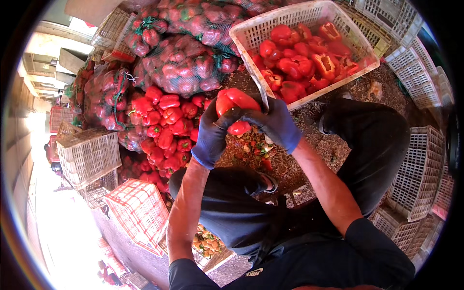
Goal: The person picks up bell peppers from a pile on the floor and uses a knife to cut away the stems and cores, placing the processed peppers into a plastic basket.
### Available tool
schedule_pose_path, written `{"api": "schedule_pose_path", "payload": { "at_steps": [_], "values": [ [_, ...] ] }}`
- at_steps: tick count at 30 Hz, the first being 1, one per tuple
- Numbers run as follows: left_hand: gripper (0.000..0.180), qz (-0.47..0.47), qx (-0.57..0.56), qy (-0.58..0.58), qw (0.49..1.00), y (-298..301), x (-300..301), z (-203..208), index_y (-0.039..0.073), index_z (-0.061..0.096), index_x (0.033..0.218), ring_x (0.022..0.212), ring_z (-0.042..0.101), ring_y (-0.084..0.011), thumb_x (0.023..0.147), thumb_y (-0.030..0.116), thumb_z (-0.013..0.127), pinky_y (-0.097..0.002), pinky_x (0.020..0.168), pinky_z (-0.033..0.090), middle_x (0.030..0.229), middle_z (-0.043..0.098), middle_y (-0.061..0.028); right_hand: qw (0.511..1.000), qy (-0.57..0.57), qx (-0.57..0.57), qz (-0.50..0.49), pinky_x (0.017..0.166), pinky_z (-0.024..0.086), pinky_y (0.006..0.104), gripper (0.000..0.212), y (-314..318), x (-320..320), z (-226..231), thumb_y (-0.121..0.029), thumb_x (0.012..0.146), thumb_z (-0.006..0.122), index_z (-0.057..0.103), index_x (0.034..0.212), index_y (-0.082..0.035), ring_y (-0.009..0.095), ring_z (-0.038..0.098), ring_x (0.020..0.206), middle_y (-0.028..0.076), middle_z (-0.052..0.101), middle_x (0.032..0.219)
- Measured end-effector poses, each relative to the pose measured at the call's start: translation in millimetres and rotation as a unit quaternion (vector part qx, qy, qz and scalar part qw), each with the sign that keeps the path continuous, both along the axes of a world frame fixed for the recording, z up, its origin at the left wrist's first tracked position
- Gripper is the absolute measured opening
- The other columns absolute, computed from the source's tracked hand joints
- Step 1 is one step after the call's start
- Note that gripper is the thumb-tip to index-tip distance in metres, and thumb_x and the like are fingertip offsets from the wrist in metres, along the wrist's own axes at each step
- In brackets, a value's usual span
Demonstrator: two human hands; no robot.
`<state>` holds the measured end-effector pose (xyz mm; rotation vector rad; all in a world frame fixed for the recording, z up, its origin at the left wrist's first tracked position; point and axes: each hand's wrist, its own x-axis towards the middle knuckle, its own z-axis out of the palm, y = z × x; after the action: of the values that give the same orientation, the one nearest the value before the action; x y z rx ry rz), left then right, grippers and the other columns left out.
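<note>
Both my hands wear dark gloves with blue cuffs and meet in front of me around a red bell pepper (238, 100). My left hand (212, 133) is closed on its left side, and my right hand (278, 123) grips it from the right. Below the fingers shows another red pepper piece (239, 128); whether it belongs to the same pepper I cannot tell. A thin pale strip, perhaps a blade, stands above my right hand. Just beyond, a white plastic crate (338, 83) holds halved and opened red peppers (297, 65). Whole red peppers (166, 121) are heaped to the left.
Net sacks (176, 65) full of red peppers lie behind the heap. Empty-looking crates stand at left (92, 157), lower left (137, 210) and right (415, 174). Pepper scraps (261, 150) litter the ground between my legs. A container of cores and trimmings (208, 241) sits beside my left leg.
</note>
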<state>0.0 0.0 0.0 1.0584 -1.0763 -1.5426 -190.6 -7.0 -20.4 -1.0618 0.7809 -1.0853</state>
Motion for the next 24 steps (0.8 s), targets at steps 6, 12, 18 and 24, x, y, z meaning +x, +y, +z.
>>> {"api": "schedule_pose_path", "payload": {
  "at_steps": [6, 12, 18, 24],
  "values": [
    [0.060, -0.054, 0.058, 0.066, 0.995, 2, -2, -2, -0.004, 0.056, 0.138, 0.116, 0.065, -0.0203, 0.082, 0.008, 0.071, -0.0351, 0.101, 0.052, 0.125, 0.069, -0.0103, 0.994, 0.072, 0.058, -0.063, 0.046, 0.044, 0.0255, 0.025, -13, -23, -16, -0.022, 0.092, 0.080, 0.074, 0.103, 0.000, 0.007, 0.058, 0.054, 0.001, 0.066, 0.075],
    [0.065, -0.058, 0.110, 0.167, 0.978, 7, 13, 17, -0.006, 0.054, 0.139, 0.118, 0.066, -0.0274, 0.080, 0.016, 0.070, -0.0397, 0.104, 0.052, 0.131, 0.066, -0.0142, 0.992, -0.023, 0.120, -0.021, 0.052, 0.046, 0.0243, 0.032, -13, -30, 6, -0.018, 0.092, 0.078, 0.072, 0.115, 0.004, 0.008, 0.060, 0.058, 0.001, 0.066, 0.074],
    [0.079, -0.061, -0.196, -0.473, 0.857, -7, 40, 10, 0.002, 0.055, 0.143, 0.116, 0.066, -0.0284, 0.070, 0.020, 0.080, -0.0388, 0.101, 0.053, 0.128, 0.068, -0.0162, 0.980, 0.188, 0.001, -0.071, 0.052, 0.052, 0.0267, 0.032, -22, -56, 24, -0.023, 0.092, 0.079, 0.075, 0.115, 0.000, 0.011, 0.068, 0.059, 0.009, 0.074, 0.080],
    [0.076, 0.035, -0.026, -0.030, 0.999, -7, 53, 15, -0.005, 0.049, 0.145, 0.120, 0.065, -0.0279, 0.077, 0.018, 0.076, -0.0406, 0.106, 0.052, 0.129, 0.066, -0.0149, 0.948, -0.031, 0.048, -0.312, 0.051, 0.051, 0.0249, 0.037, -46, -109, 32, -0.027, 0.097, 0.074, 0.070, 0.124, -0.001, 0.013, 0.069, 0.065, 0.011, 0.076, 0.090]
  ]
}}
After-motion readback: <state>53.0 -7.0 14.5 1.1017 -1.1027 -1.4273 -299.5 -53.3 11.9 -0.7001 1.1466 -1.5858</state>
